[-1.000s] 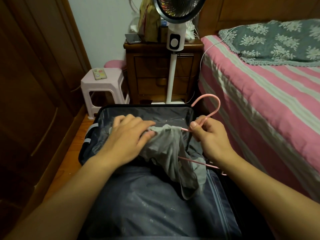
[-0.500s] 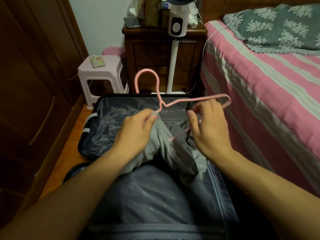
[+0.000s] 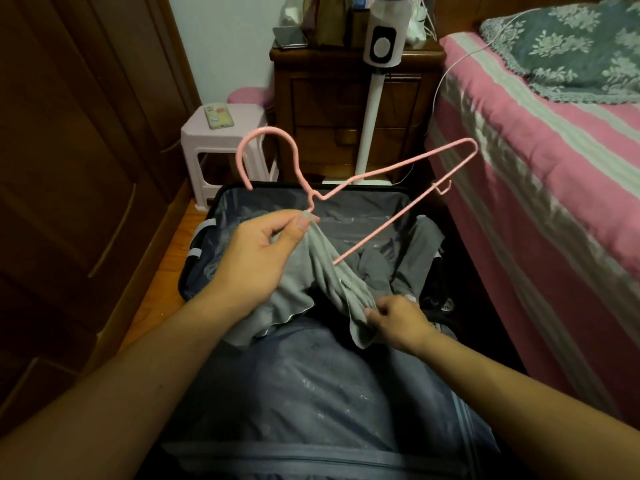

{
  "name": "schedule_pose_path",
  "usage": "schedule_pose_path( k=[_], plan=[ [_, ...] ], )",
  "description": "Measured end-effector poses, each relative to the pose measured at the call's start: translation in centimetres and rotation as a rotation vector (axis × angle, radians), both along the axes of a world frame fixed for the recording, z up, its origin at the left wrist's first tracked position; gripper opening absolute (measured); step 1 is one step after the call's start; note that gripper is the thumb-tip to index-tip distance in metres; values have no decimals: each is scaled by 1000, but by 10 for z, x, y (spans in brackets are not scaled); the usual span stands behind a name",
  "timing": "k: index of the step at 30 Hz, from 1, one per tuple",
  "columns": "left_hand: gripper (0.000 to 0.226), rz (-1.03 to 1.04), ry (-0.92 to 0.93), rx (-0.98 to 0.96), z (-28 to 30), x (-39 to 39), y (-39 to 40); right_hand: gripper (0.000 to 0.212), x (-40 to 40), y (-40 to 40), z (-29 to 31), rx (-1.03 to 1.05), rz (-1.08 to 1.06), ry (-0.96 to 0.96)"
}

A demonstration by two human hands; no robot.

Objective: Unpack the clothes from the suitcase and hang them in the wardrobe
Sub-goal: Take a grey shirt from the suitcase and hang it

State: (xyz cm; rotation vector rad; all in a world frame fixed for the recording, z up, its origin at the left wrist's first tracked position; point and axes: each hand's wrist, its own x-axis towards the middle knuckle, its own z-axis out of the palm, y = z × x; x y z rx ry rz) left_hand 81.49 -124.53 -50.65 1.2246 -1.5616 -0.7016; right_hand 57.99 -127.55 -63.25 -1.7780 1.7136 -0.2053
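Note:
An open dark suitcase (image 3: 367, 199) lies on the floor in front of me, its grey lining showing. A grey garment (image 3: 332, 271) is partly threaded onto a pink wire hanger (image 3: 398, 166), whose hook points up and left. My left hand (image 3: 256, 258) pinches the garment's top edge together with the hanger's neck, above the suitcase. My right hand (image 3: 398, 318) grips the garment's lower edge, lower and to the right. More dark clothes (image 3: 381, 268) lie in the suitcase beneath. The brown wooden wardrobe (image 3: 69, 168) stands at the left, its doors closed.
A pink plastic stool (image 3: 225, 140) with a remote on it stands behind the suitcase. Beside it are a wooden nightstand (image 3: 329, 109) and a white fan pole (image 3: 372, 123). A bed with a pink striped cover (image 3: 554, 174) fills the right side.
My right hand has let go of the hanger and dropped to the garment's lower edge. The left hand now holds the hanger's neck and has lifted it, its right end swinging up.

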Motion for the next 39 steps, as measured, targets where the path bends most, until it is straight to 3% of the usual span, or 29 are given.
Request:
schedule_pose_path(
  k=[2,6,8,11,15,17,19,23,26,27,29,32,36,39],
  plan=[
    [19,9,7,7,-2,14,-3,36,-3,-7,1,11,-141,-104],
    [19,27,-104,84,-9,53,-8,17,-39,-41,44,123,-578,-821],
    [23,-39,-214,156,-13,61,-9,22,-62,-51,68,131,-623,-944],
    [24,-109,-473,147,-18,61,-13,17,-87,-56,85,-97,-605,-747],
    [28,97,-680,71,-29,61,-19,13,-89,-41,92,-646,-227,199],
    [25,218,-732,21,-31,58,-21,17,-83,-33,96,-683,-146,355],
    [26,218,-740,-14,-33,56,-24,20,-73,-31,106,-610,-177,249],
    [40,-16,-719,-36,-27,36,-18,25,-37,-21,151,-586,-113,-193],
    [41,-78,-575,-102,-20,18,-16,34,-15,-4,175,-551,-5,-410],
    [39,-68,-516,-126,-19,16,-17,39,-14,-3,172,-471,38,-419],
    [37,-56,-470,-149,-16,14,-17,51,-22,-2,157,-390,165,-227],
    [35,-39,-463,-163,-17,13,-17,36,-43,0,132,-375,347,58],
    [40,-30,-395,-104,-18,0,-16,28,-44,2,121,-486,368,126],
    [37,-104,-481,-134,-16,-23,-10,30,-36,9,118,-665,399,100]
  ],
)
